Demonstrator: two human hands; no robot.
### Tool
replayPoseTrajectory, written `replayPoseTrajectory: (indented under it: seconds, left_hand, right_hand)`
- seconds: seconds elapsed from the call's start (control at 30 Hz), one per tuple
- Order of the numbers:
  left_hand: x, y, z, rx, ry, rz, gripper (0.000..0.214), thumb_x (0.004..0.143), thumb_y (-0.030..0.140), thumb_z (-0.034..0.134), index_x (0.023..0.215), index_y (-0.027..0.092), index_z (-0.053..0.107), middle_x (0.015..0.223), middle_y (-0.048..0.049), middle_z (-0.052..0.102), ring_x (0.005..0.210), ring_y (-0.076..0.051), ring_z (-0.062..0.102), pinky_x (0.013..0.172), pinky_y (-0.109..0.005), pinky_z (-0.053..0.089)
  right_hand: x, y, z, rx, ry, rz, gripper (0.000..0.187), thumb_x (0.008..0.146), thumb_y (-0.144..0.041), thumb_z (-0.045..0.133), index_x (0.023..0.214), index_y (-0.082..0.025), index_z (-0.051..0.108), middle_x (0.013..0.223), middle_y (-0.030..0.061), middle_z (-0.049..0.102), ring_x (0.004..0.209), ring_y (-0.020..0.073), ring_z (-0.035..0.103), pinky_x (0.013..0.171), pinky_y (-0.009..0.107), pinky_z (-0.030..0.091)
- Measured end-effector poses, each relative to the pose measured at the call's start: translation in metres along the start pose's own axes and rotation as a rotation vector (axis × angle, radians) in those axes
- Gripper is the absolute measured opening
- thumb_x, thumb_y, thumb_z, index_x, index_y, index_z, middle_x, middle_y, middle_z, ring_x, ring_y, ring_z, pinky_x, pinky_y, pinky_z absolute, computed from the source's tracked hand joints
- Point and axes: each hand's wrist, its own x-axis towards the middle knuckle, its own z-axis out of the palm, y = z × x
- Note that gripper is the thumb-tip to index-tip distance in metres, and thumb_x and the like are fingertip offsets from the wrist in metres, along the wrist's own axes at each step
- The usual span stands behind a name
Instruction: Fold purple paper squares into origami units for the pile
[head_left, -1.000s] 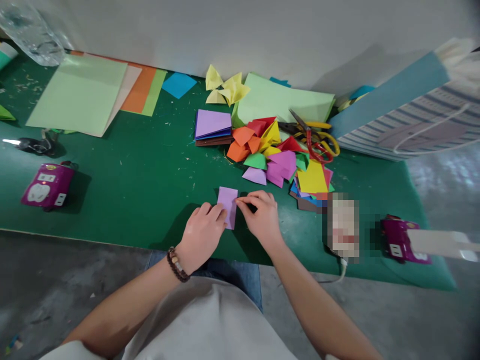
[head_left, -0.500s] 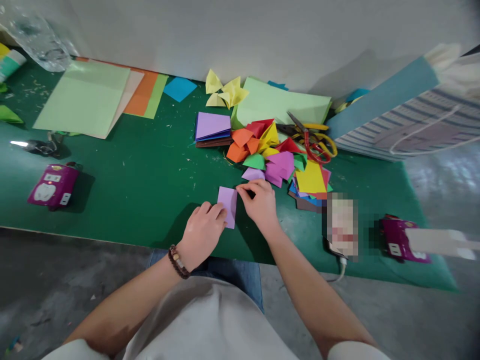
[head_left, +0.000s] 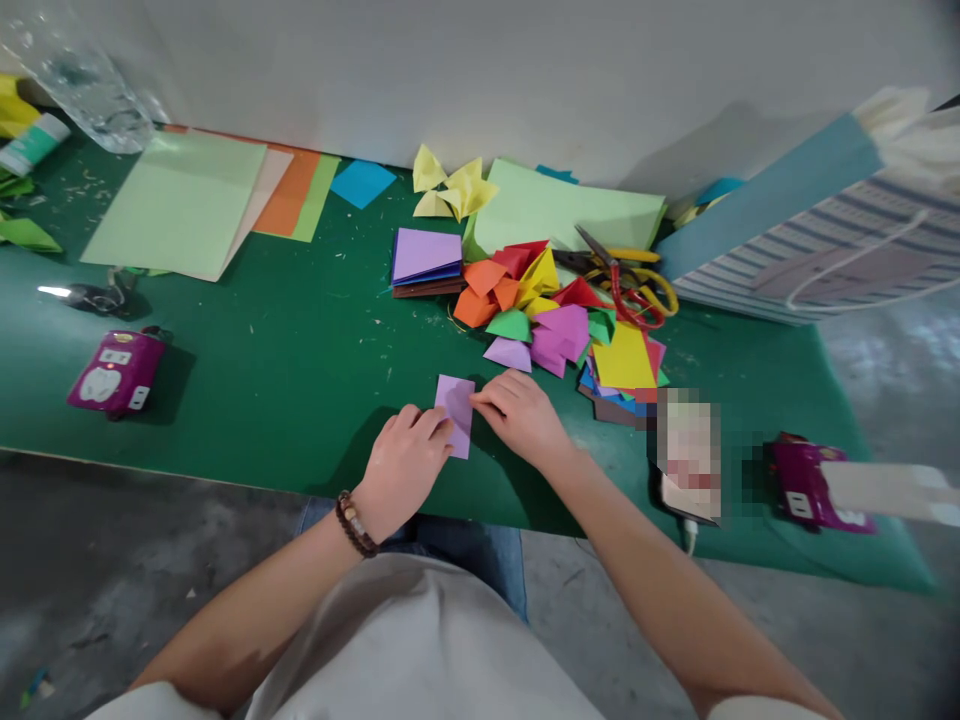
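A small folded lilac paper [head_left: 456, 410] lies on the green mat [head_left: 300, 360] near its front edge. My left hand [head_left: 405, 465], with a bead bracelet on the wrist, presses its fingertips on the paper's left edge, fingers bent together. My right hand [head_left: 521, 418] rests on the paper's right edge, fingers pressed flat on it. Just behind lies a heap of folded coloured paper pieces [head_left: 536, 305].
A stack of square sheets [head_left: 426, 260] topped by lilac, scissors [head_left: 626, 280], large pale green sheets [head_left: 176, 200], yellow folded pieces [head_left: 450, 185] and a striped paper bag [head_left: 817, 240] lie around. Purple devices sit at left [head_left: 116, 372] and right [head_left: 802, 480]. A plastic bottle [head_left: 82, 85] lies far left.
My right hand slid up along the paper's right edge, then came back down and flattened on it. The left hand stayed pressing the left edge. The view shifted slightly.
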Motion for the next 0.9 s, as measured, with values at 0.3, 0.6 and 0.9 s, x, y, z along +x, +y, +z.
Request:
replayPoseTrajectory:
  seconds: [0.3,0.6,0.9]
  left_hand:
    - [-0.002,0.000,-0.001,-0.035,0.032,-0.006,0.021,0.094,0.024,0.050,0.111,0.018,0.062,0.117,-0.0065,0.061,0.094,-0.020,0.052,0.079,-0.036,0.047]
    - [-0.007,-0.002,-0.004,-0.140,0.066,-0.006,0.041,0.082,0.033,0.067,0.119,0.020,0.054,0.132,-0.0089,0.051,0.109,-0.026,0.049,0.090,-0.042,0.046]
    - [0.000,-0.027,-0.017,-0.082,0.196,-0.083,0.056,0.086,0.002,0.041,0.138,0.023,0.039,0.132,-0.0106,0.051,0.110,-0.025,0.052,0.093,-0.043,0.045]
  right_hand:
    - [-0.031,-0.034,-0.009,0.068,-0.224,-0.058,0.027,0.096,-0.023,0.045,0.079,-0.022,0.067,0.073,0.0039,0.064,0.076,0.0181,0.054,0.070,0.033,0.042]
    - [0.001,-0.016,-0.020,0.352,-0.081,0.391,0.045,0.083,-0.027,0.060,0.127,-0.026,0.054,0.116,0.0077,0.061,0.065,0.0122,0.057,0.063,0.032,0.050]
    - [0.022,-0.012,0.005,0.506,0.122,0.488,0.027,0.078,-0.028,0.063,0.104,-0.021,0.062,0.083,0.0011,0.061,0.054,0.0104,0.049,0.055,0.028,0.046]
